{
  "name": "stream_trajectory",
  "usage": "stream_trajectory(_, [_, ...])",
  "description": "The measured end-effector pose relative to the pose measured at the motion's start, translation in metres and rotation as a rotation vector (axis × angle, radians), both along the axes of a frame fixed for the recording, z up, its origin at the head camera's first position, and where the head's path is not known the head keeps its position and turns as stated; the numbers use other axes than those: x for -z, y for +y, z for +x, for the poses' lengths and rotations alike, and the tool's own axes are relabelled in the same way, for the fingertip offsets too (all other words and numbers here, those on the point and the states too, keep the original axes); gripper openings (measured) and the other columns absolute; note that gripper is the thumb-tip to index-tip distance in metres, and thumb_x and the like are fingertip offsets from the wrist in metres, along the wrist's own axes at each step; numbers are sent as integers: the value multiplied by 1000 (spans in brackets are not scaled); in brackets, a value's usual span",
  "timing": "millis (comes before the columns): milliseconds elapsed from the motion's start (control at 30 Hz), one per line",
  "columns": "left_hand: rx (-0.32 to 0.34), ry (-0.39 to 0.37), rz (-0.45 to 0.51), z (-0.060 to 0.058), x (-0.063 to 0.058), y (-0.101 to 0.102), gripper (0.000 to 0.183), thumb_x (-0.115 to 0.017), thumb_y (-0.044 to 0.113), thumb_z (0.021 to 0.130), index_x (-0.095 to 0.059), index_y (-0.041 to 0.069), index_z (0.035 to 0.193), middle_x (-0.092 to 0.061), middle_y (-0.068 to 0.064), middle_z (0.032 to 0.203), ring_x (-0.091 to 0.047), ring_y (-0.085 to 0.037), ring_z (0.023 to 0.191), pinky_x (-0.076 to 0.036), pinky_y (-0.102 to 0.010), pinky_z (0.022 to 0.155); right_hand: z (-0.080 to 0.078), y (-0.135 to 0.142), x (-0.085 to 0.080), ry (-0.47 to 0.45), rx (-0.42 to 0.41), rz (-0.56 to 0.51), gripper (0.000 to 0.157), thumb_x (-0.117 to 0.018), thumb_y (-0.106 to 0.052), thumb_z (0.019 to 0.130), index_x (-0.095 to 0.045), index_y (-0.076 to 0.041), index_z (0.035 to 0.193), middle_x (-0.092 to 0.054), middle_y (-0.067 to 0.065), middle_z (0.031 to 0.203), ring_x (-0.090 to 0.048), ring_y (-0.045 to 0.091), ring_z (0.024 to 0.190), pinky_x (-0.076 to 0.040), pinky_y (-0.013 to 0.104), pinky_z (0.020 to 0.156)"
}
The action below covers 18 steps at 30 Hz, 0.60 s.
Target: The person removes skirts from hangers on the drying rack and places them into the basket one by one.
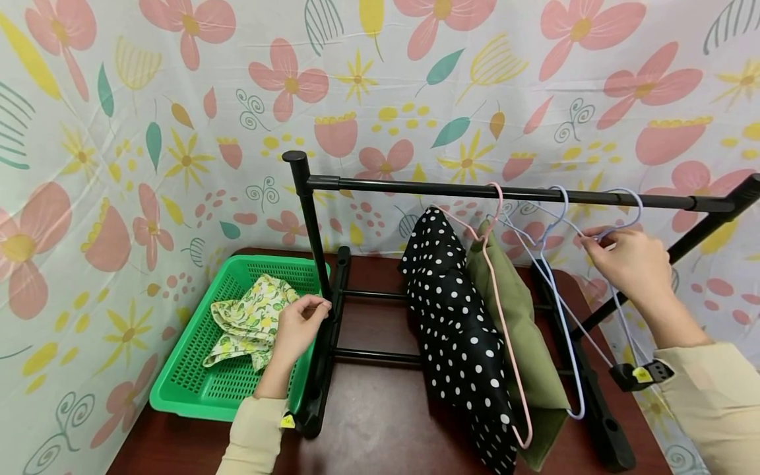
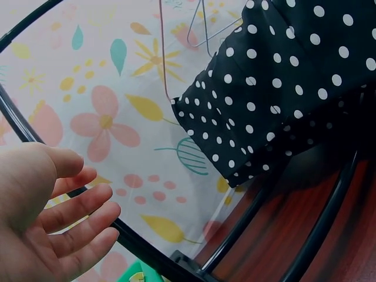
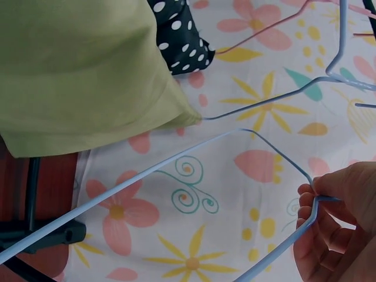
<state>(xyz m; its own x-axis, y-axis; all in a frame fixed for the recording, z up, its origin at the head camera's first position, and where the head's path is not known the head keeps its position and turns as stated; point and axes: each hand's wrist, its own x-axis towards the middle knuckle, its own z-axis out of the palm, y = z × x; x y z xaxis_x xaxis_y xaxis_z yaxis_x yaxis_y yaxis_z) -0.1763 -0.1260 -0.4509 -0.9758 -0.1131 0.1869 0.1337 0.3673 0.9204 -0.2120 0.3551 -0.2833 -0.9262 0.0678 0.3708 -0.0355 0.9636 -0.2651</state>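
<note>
My right hand pinches the neck of a light blue hanger, whose hook is at the rack's bar. No cloth hangs on this hanger. Beside the left post, above the basket's right side, my left hand is empty with loosely bent fingers. Left of the right hand, a black polka-dot cloth hangs by a pink hanger. An olive green cloth hangs next to it, by another light blue hanger. Both cloths touch or overlap in the head view.
A black clothes rack stands on a dark red table. To its left is a green basket holding a crumpled lemon-print cloth. A flower-patterned curtain surrounds the back and sides.
</note>
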Motion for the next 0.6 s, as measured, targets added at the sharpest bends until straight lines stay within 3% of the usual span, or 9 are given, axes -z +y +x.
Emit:
stream_trajectory(200, [2, 7, -9, 0, 3, 0, 10, -61, 17, 89, -70, 14, 92, -69, -8, 83, -65, -27, 78, -49, -25, 65, -1, 0, 5, 19, -13, 2, 40, -55, -36, 90, -71, -3, 74, -42, 2, 40, -34, 22, 41, -24, 33, 39])
stream_trajectory(367, [-3, -5, -11, -1, 2, 0, 10, -61, 18, 89, -70, 17, 90, -69, -2, 80, -65, -19, 75, -49, -26, 64, -2, 0, 8, 23, -12, -5, 40, -54, -36, 89, -69, -4, 70, -49, 3, 43, -38, 23, 42, -24, 34, 38])
stream_trajectory(500, [-3, -14, -4, 0, 0, 0, 11, -61, 17, 89, -70, 12, 92, -69, -2, 81, -64, -17, 75, -50, -26, 64, -2, 1, 9, 28, -14, -10, 38, -55, -35, 89, -70, -2, 78, -59, 11, 54, -47, 30, 44, -27, 34, 38])
stream_trajectory(600, [5, -15, -3, -1, 1, 0, 13, -60, 17, 90, -70, 10, 93, -69, -3, 81, -64, -17, 75, -50, -26, 65, -2, 2, 10, 15, -10, -3, 39, -54, -35, 89, -67, -1, 75, -61, 14, 59, -51, 35, 48, -28, 35, 38])
